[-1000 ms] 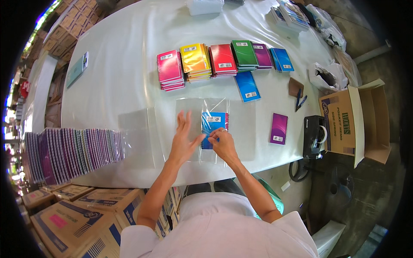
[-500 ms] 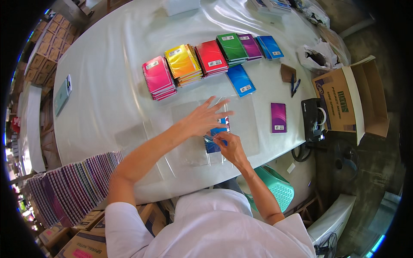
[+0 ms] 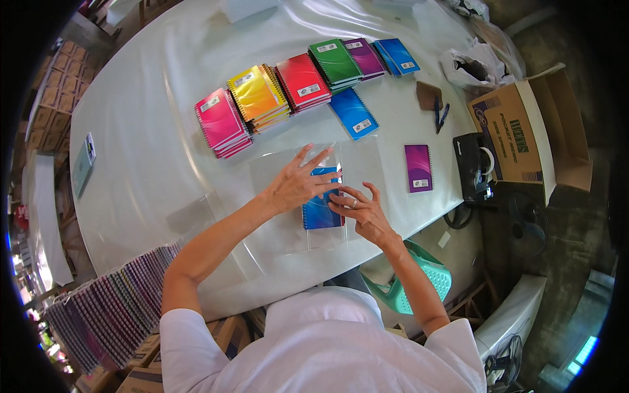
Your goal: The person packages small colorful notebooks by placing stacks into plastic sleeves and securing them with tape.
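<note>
A blue spiral notebook (image 3: 320, 215) lies on clear plastic film (image 3: 278, 164) at the near middle of the table. My left hand (image 3: 296, 183) rests across the notebook's upper part, fingers spread. From the right, my right hand (image 3: 364, 213) touches the notebook's right edge, its fingers apart and the thumb tucked toward the cover. Whether film is caught under the fingertips I cannot make out. Beyond my hands a single blue notebook (image 3: 354, 112) lies in front of a row of stacked notebooks: pink (image 3: 221, 119), yellow (image 3: 257, 92), red (image 3: 301, 78), green (image 3: 334, 60), purple (image 3: 364, 57) and blue (image 3: 396, 55).
To the right are a purple notebook (image 3: 419, 168), a black tape dispenser (image 3: 470, 167), pens (image 3: 441, 118), a brown wallet-like item (image 3: 428, 95) and an open carton (image 3: 512, 134). Many spiral-bound notebooks (image 3: 111, 298) stand at the left edge. A green plastic stool (image 3: 419, 281) is below the table.
My right hand has gone from a pinch at the film over the notebook to spread fingers at its right edge. My left hand stays spread over the top. The whole view has shifted slightly.
</note>
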